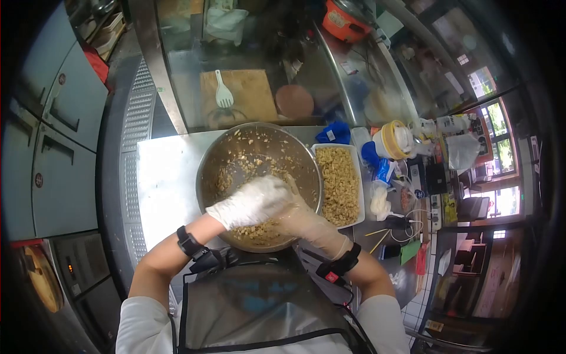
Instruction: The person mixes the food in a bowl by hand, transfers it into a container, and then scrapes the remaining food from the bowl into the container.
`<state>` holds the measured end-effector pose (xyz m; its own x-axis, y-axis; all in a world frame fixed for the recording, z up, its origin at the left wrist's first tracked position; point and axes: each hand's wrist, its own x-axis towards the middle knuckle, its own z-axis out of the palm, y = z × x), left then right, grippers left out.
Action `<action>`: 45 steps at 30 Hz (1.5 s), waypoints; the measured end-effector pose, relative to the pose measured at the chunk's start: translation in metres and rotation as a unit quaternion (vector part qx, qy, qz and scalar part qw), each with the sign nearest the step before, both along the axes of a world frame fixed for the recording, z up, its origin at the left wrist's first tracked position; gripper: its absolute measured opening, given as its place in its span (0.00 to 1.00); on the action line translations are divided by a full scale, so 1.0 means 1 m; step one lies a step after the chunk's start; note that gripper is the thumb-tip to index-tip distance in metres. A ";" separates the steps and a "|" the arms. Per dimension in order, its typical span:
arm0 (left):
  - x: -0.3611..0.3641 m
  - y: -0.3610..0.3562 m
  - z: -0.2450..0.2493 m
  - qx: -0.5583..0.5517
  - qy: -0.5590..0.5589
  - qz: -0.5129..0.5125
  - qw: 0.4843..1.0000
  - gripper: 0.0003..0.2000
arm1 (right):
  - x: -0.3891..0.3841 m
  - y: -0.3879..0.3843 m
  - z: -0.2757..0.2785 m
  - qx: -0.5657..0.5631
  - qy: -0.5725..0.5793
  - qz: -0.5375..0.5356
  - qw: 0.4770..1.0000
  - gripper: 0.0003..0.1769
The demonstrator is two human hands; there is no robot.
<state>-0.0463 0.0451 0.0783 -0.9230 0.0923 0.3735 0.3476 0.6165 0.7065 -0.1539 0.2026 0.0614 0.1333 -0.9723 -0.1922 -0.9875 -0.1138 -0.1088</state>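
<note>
From the head view we see the bowl [295,156] standing in the middle of the desk [168,177], close to its near edge, with a crumbly mixture [253,231] in its bottom. Our left hand [250,203], gloved, lies curled over our right hand [306,221], also gloved. Both are down in the near half of the bowl, on the mixture. We cannot tell whether either grip holds any of it, because the palms are hidden. A white tray [357,177] of similar crumbs sits just beside the bowl, toward the desk's right edge.
</note>
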 end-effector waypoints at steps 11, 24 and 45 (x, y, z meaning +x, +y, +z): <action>-0.004 -0.030 -0.043 -0.127 -0.138 0.161 0.969 0.07 | 0.004 -0.011 0.039 -0.063 -0.021 -0.061 0.996 0.30; -0.005 -0.026 -0.052 -0.295 -0.226 0.053 0.927 0.09 | 0.007 -0.014 0.011 0.166 -0.157 -0.170 0.959 0.42; 0.022 0.046 -0.056 0.419 -0.192 0.268 0.846 0.17 | 0.021 0.023 0.020 -0.204 -0.368 -0.203 0.884 0.24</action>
<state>-0.0241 0.0911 0.0223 -0.8160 -0.5277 -0.2359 -0.1771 -0.1602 0.9711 -0.1329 0.2251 0.0817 -0.3002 -0.9371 0.1783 -0.6348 0.0568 -0.7706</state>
